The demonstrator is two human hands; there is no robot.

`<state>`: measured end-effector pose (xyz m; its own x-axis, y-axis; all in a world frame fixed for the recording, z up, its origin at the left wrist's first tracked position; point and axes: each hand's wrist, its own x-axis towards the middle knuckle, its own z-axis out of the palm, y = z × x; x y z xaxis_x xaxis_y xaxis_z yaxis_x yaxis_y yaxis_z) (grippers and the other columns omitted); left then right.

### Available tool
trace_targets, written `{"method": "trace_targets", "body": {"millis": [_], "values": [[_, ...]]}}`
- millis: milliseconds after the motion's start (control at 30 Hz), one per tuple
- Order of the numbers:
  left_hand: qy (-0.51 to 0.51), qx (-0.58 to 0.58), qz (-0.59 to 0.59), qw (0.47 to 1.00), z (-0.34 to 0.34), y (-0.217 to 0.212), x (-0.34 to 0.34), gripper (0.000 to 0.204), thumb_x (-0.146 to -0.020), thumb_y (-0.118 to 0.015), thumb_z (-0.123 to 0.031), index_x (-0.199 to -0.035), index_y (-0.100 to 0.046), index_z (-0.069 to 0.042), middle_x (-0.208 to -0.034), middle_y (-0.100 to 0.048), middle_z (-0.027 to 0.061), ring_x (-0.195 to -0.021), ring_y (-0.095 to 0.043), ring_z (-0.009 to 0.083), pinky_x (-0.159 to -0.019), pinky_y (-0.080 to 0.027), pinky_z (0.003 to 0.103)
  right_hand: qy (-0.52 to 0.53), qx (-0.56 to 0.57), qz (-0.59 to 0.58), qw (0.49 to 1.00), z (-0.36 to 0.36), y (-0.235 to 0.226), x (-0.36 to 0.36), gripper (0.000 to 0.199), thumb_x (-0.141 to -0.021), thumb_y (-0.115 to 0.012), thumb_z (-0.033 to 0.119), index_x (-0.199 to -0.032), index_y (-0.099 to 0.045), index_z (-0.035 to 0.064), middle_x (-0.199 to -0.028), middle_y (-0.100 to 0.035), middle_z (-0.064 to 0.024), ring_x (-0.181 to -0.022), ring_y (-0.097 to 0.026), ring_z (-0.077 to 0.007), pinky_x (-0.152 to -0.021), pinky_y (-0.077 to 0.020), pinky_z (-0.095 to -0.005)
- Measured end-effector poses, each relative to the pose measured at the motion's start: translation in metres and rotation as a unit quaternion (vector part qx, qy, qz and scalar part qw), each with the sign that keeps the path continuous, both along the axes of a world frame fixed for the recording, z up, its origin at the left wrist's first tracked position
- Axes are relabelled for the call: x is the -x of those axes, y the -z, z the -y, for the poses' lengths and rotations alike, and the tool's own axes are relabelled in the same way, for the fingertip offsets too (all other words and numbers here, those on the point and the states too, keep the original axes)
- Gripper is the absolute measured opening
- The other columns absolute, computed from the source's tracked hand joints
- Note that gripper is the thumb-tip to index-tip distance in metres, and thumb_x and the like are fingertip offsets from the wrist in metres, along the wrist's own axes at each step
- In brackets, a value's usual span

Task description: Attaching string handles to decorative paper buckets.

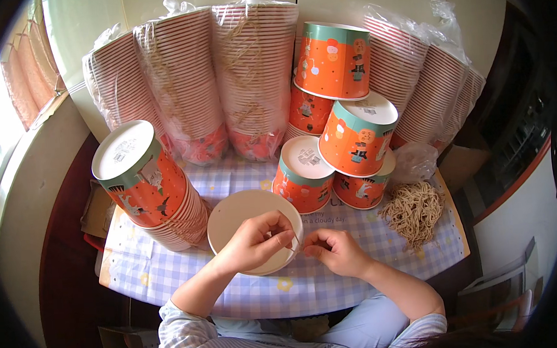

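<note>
A paper bucket (236, 208) stands in front of me with its pale, open inside facing up; a small hole shows in its far left wall. My left hand (261, 238) reaches over the bucket, with thumb and forefinger pinched at its right rim. Just outside that rim, my right hand (336, 251) is closed in a pinch too. Between the fingertips a thin, pale strand of cord (298, 243) shows faintly; its ends are hidden. Beside my right forearm lies a tangled heap of beige cords (414, 212).
Left of the bucket leans a nested stack of orange-and-green buckets (144, 187). Several upside-down buckets (358, 138) are piled behind my right hand. Plastic-wrapped bucket stacks (257, 74) line the back wall. A checked blue-and-white cloth (260, 301) covers the table.
</note>
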<state>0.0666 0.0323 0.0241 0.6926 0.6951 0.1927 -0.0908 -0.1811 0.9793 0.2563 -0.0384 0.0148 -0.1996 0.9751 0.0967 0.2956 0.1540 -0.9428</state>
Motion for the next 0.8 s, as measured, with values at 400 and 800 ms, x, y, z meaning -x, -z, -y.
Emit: {"method": "trace_targets", "body": {"millis": [400,800], "values": [[-0.132,-0.181,-0.105,0.969,0.005,-0.013,-0.001,0.008,-0.076,-0.057,-0.006,-0.076,-0.052,-0.001,-0.06,-0.055,0.0073,-0.052,-0.054,0.0136,-0.047,-0.041,0.026,-0.05,0.012,0.022,0.998,0.001,-0.003,-0.002,0.005,-0.08,-0.054,0.003,-0.084,-0.053,0.0008,-0.074,-0.059,-0.0079,-0.07,-0.057,-0.0136,-0.063,-0.0451,-0.0272],[-0.176,-0.329,-0.128,0.919,0.008,-0.009,-0.004,0.009,-0.07,-0.058,-0.004,-0.072,-0.049,-0.004,-0.058,-0.053,0.01,-0.054,-0.054,0.0265,-0.05,-0.042,0.036,-0.125,0.012,0.012,0.992,0.0,0.0,-0.002,0.004,-0.083,-0.053,0.004,-0.084,-0.051,0.0012,-0.074,-0.054,-0.0013,-0.07,-0.049,-0.0074,-0.063,-0.0422,-0.0221]]}}
